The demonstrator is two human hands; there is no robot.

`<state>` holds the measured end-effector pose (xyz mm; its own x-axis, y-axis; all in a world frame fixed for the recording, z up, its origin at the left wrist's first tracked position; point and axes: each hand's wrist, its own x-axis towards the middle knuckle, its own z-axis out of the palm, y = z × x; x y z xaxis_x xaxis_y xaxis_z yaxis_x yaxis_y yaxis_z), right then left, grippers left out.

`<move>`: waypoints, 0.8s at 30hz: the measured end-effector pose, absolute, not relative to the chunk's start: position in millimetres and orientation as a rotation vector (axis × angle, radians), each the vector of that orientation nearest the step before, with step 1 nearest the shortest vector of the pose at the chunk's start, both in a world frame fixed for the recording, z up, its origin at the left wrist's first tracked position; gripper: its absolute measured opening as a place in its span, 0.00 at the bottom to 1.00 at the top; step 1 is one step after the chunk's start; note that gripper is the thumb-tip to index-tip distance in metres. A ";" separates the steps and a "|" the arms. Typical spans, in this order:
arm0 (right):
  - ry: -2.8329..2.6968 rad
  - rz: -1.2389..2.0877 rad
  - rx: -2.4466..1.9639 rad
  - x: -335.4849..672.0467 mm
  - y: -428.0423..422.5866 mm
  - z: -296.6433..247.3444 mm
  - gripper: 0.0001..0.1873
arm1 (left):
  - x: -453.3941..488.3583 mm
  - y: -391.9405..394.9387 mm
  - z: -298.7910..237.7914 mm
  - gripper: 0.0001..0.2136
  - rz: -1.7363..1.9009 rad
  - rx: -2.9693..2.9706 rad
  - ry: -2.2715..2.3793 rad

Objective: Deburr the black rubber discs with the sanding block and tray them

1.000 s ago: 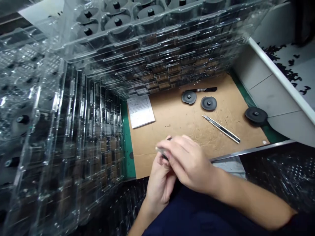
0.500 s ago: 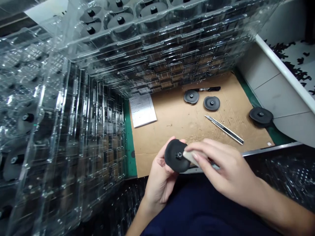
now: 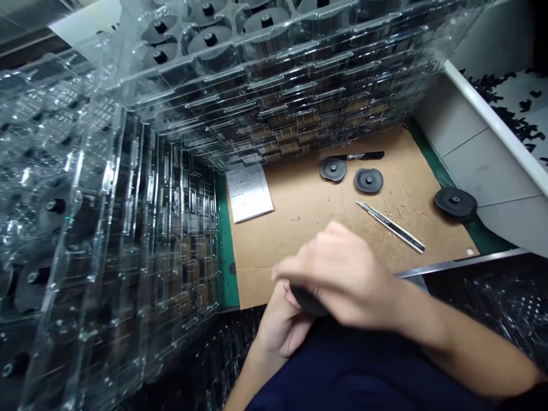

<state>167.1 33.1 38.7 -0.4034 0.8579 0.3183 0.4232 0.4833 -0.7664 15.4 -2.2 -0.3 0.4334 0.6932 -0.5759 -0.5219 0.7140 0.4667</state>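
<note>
My left hand [image 3: 279,328], low in the middle, grips a round black rubber-looking disc [image 3: 307,299] from below and the left. Most of that disc is covered by my right hand [image 3: 331,271], which lies across its top, fingers curled and smeared by motion. The folded pale cloth that this hand pinched a moment ago is hidden beneath the fingers. Beyond my hands lie two similar discs with a small central stud, a left one [image 3: 333,169] and a right one [image 3: 369,180]. A utility knife [image 3: 390,226] rests nearer, its blade end pointing up-left.
Cardboard [image 3: 295,240] covers the green work surface [image 3: 229,245]. A black pen [image 3: 363,155] and a printed paper [image 3: 249,194] lie on it. More black discs [image 3: 455,202] sit at the right edge. Stacked clear plastic trays [image 3: 274,85] wall off the back and left [image 3: 141,228].
My right hand has moved left and up across the disc, covering most of it and hiding the pale cloth. The left hand stays in nearly the same place.
</note>
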 end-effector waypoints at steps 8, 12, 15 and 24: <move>-1.625 1.277 -1.560 188.7 11.2 -43.7 0.11 | 5.7 -1.0 2.5 0.35 0.712 0.106 0.681; -1.669 1.347 -1.487 184.1 -15.0 -60.4 0.10 | 4.6 0.3 2.8 0.35 0.704 0.089 0.675; -1.591 1.206 -1.609 188.4 -10.9 -37.0 0.13 | 4.8 2.1 5.5 0.32 0.714 0.110 0.647; -2.113 0.578 -1.279 174.4 18.9 35.1 0.14 | 3.1 -6.1 -5.5 0.28 0.873 0.247 0.776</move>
<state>174.4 18.9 35.1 -0.3595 0.8949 0.2643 0.6359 0.4422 -0.6325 3.1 -6.1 -5.5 0.3950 0.7649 -0.5089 -0.5947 0.6351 0.4929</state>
